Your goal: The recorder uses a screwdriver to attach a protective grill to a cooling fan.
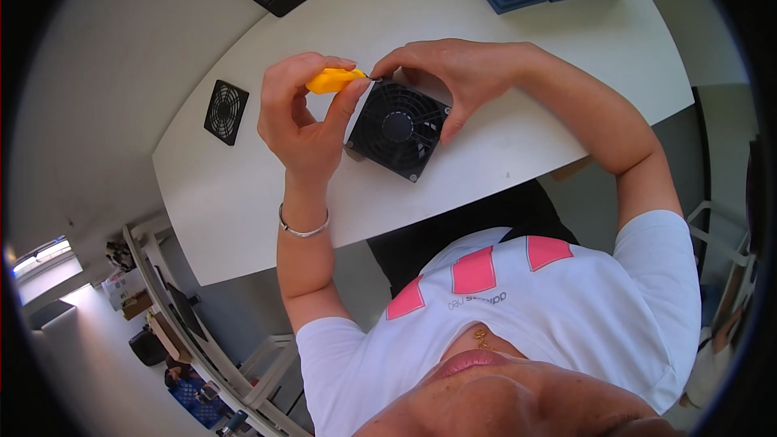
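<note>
Mid-frame, left hand [303, 117] clamped the screwdriver [332, 81], tip at the top corner of the fan [396, 126]; right hand [469, 73] gripped fan, likely for steadiness; grille [226, 112] lay apart, left.

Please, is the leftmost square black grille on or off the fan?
Off: the grille lies on the white table, apart from the black fan.

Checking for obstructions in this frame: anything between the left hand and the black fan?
Only the yellow tool in the left hand, its tip at or very near the black fan's upper corner. The right hand crowds that corner from the right.
</note>
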A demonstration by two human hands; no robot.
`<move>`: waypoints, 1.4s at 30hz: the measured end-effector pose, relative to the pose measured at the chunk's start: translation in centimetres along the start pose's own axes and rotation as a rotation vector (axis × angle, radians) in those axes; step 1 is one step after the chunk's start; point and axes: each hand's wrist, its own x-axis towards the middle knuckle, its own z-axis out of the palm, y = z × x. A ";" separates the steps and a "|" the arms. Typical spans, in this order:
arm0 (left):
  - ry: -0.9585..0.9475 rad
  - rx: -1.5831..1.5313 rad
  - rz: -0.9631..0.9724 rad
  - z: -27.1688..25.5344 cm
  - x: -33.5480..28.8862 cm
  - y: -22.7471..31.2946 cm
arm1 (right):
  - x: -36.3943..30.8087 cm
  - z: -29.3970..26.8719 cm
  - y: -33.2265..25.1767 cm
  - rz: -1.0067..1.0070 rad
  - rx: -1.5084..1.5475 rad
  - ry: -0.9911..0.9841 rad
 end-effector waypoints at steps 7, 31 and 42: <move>-0.009 -0.036 -0.115 0.0 0.6 -0.3 | 0.0 0.2 0.5 -0.026 -0.022 0.006; -0.340 0.438 -0.292 -1.5 6.0 1.2 | -0.3 0.5 1.0 -0.042 -0.026 0.034; -0.505 0.381 -0.156 -1.3 6.4 3.5 | -0.3 0.2 0.6 -0.031 0.010 -0.005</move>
